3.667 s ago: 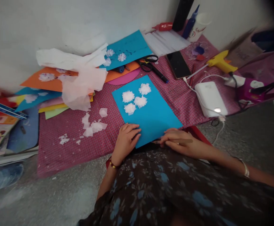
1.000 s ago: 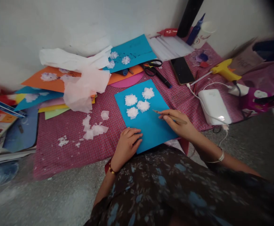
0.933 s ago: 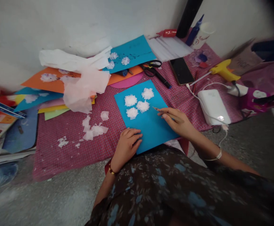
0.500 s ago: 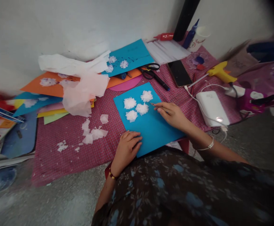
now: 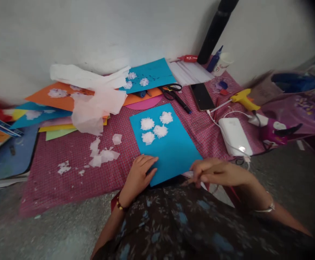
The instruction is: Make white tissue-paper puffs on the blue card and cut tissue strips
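A blue sheet of paper (image 5: 170, 155) lies in front of me, with several white fluffy tissue-paper puffs (image 5: 161, 131) on its upper part. My left hand (image 5: 139, 173) rests over the sheet's lower left edge, its fingers stretched out and holding nothing. At the lower right corner of the sheet, close to my lap, my right hand (image 5: 219, 173) is closed in a pinch. A thin pointed tool (image 5: 188, 182) sticks out from its fingers; most of it is hidden, so its exact kind is unclear.
Left of the sheet lie torn white tissue scraps (image 5: 103, 156). Behind are coloured papers (image 5: 154, 74), scissors (image 5: 170, 91) and a black pen (image 5: 183, 103). To the right are a phone (image 5: 202, 96), a white power bank (image 5: 235, 137) with cables and a yellow glue gun (image 5: 244, 99).
My right hand has drawn back from beside the puffs down to the sheet's near right corner, still holding the thin tool. My left hand stays on the sheet's edge. The view has shifted slightly.
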Tool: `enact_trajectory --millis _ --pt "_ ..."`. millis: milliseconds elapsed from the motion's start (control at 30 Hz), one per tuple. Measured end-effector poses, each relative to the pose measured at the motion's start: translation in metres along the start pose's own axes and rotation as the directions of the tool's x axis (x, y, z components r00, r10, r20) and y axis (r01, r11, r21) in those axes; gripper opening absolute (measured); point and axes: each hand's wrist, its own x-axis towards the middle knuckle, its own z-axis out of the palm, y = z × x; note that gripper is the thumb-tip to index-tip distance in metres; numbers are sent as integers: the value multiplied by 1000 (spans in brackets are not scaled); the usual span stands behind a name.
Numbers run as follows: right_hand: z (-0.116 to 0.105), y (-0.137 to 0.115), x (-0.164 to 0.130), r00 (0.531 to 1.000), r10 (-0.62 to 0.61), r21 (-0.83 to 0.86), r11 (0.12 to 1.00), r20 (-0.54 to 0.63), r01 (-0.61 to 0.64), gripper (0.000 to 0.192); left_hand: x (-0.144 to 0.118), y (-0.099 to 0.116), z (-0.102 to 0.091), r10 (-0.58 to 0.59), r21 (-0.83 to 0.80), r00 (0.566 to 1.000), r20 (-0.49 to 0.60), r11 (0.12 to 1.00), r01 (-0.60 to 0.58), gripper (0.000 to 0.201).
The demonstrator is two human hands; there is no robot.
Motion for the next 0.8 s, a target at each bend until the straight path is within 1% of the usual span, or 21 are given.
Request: enact_trajectory --millis 33,67,100,133,167,200,233,267,300,333,400,467,500,533,600,667,700,733,767,800 --pt "-1 2 -2 999 -41 128 991 -23 43 28 -1 1 1 1 -2 1000 -31 1000 -1 33" --pt "-1 5 -2 992 -64 252 964 -110 90 28 -2 2 2 -3 -11 997 -82 1000 2 31" --pt "-1 9 -1 971 -57 362 921 -231 141 27 -4 3 3 -19 -30 989 -147 999 15 27" --pt "-1 13 1 931 -23 452 870 -364 198 25 -7 3 4 -53 -55 973 -226 998 41 19" --pt "-1 16 4 879 31 522 815 -477 254 23 -9 4 5 -103 -84 944 -313 993 81 14" --pt "-2 20 8 828 95 580 757 -553 300 21 -12 4 6 -158 -112 905 -395 986 124 20" --pt "-4 22 13 789 160 632 699 -594 334 19 -14 5 6 -209 -139 862 -462 977 163 28" --pt "-6 24 17 764 218 677 645 -607 354 18 -15 5 7 -250 -161 822 -511 968 194 35" --pt "-8 26 22 752 263 711 602 -605 362 17 -16 5 7 -277 -178 790 -547 960 214 40" --pt "-11 27 27 746 292 732 577 -598 361 17 -16 6 7 -297 -196 766 -570 954 225 42" --pt "-12 27 35 738 301 729 585 -603 357 15 -13 13 7 -349 -253 733 -584 936 245 44" --pt "-8 26 40 750 244 680 645 -614 348 16 -8 27 9 -428 -346 700 -572 899 267 44" --pt "-5 24 41 761 196 642 684 -619 347 17 -4 36 10 -471 -411 693 -545 871 268 43" --pt "0 22 41 771 141 597 722 -621 348 18 0 48 12 -506 -488 699 -506 836 252 39" --pt "10 17 36 795 37 507 788 -605 349 19 9 70 17 -546 -664 740 -393 725 183 27" --pt "20 12 29 820 -33 442 829 -572 342 18 18 88 21 -516 -783 809 -281 611 118 28" --pt "24 11 25 833 -54 418 845 -551 332 18 20 94 22 -482 -804 845 -233 584 111 28" --pt "27 9 21 845 -69 397 860 -531 320 18 21 97 21 -442 -796 875 -197 593 120 26" --pt "31 8 18 854 -81 377 873 -514 309 17 20 99 20 -401 -758 899 -177 638 135 25" --pt "36 7 15 861 -89 357 885 -501 299 17 17 98 18 -359 -692 917 -174 707 145 26"
